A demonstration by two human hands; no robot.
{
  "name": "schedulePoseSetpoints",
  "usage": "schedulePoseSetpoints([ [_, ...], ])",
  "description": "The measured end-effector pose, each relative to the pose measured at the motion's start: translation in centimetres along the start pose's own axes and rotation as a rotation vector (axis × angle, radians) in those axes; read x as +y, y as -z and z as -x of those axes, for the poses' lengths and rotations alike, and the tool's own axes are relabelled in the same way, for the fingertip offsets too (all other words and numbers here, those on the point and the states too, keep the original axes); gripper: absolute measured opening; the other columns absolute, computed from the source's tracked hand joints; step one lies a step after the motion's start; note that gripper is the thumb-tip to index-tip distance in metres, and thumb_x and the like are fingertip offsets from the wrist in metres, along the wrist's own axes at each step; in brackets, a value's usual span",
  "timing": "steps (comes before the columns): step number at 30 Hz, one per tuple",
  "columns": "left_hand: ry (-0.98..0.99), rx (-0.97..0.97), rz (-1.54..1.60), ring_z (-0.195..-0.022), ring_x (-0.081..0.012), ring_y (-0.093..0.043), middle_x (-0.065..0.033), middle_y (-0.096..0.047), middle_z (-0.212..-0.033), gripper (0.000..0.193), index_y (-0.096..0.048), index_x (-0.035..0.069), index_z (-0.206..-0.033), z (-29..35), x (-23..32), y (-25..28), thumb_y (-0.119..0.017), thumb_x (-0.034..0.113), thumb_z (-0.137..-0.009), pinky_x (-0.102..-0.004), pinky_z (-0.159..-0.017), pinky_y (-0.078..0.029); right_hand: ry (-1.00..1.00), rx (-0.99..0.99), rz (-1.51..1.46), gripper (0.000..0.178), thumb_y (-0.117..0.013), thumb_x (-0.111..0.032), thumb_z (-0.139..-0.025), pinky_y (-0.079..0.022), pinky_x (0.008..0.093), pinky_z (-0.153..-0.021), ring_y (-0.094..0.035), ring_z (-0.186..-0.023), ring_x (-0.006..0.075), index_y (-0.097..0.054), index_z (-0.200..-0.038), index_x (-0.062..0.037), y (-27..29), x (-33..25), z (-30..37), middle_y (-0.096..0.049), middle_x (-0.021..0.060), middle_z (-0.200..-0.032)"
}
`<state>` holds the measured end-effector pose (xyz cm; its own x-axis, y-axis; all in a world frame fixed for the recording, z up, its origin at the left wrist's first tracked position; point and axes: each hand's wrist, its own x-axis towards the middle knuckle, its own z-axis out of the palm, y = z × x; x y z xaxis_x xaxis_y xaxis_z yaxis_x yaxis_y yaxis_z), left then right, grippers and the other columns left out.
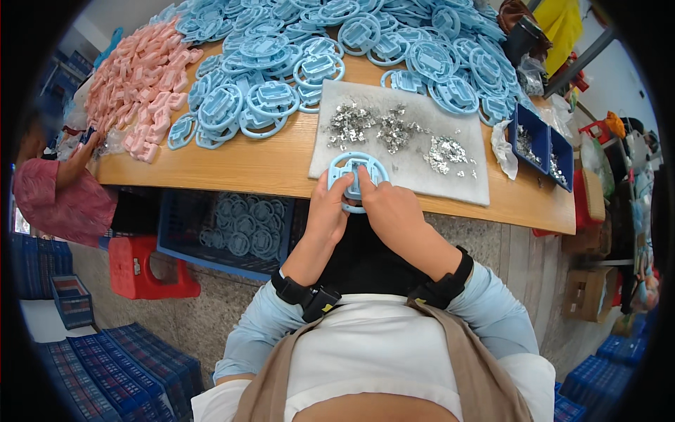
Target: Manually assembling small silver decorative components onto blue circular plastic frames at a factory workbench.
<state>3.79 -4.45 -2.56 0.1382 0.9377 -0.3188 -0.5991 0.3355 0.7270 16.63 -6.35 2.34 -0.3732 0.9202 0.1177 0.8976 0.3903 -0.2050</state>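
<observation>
A light-blue round plastic part point(378, 163), shaped like a small steering wheel, is held between my two hands at the table's front edge. My left hand point(328, 207) grips its left side, with the thumb lying over the face. From the right, my right hand point(387, 205) presses a finger onto the middle of the part; whether a small piece lies under that fingertip is hidden. Just beyond the part lies a pale grey mat point(422, 184) with loose heaps of small silvery metal clips point(349, 121) on it.
Many matching blue parts point(274, 98) pile up across the table point(246, 169), beside pink plastic pieces point(144, 91). Two blue bins point(531, 144) with metal bits stand right. Below are a blue crate point(204, 257) of parts and a red stool point(133, 267). Another person point(67, 190) is at left.
</observation>
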Motion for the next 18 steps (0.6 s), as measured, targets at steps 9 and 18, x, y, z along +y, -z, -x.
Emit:
schedulePoseSetpoints([
  [9, -0.027, -0.069, 0.216, -0.09, -0.0157, -0.059, -0.0058, -0.058, -0.098, 0.025, -0.05, 0.005, -0.11, 0.8, 1.2, -0.5, -0.054, 0.014, -0.087, -0.0315, -0.075, -0.051, 0.031, 0.479, -0.402, 0.041, -0.061, -0.009, -0.076, -0.044, 0.0312, -0.054, -0.055, -0.054, 0.0217, -0.055, -0.117, -0.0061, 0.6, 3.7, -0.3, -0.06, 0.008, -0.067],
  [18, 0.286, -0.198, -0.097, -0.083, -0.0142, -0.062, -0.0082, -0.063, -0.094, 0.037, -0.056, -0.003, -0.106, 2.7, 2.5, 1.3, -0.06, 0.027, -0.085, -0.0288, -0.07, -0.051, -0.192, -0.016, -1.244, 0.025, -0.056, -0.007, -0.083, -0.041, 0.0205, -0.056, -0.05, -0.062, 0.0037, -0.058, -0.106, 0.0031, -0.9, 5.0, 1.1, -0.061, 0.0032, -0.073],
])
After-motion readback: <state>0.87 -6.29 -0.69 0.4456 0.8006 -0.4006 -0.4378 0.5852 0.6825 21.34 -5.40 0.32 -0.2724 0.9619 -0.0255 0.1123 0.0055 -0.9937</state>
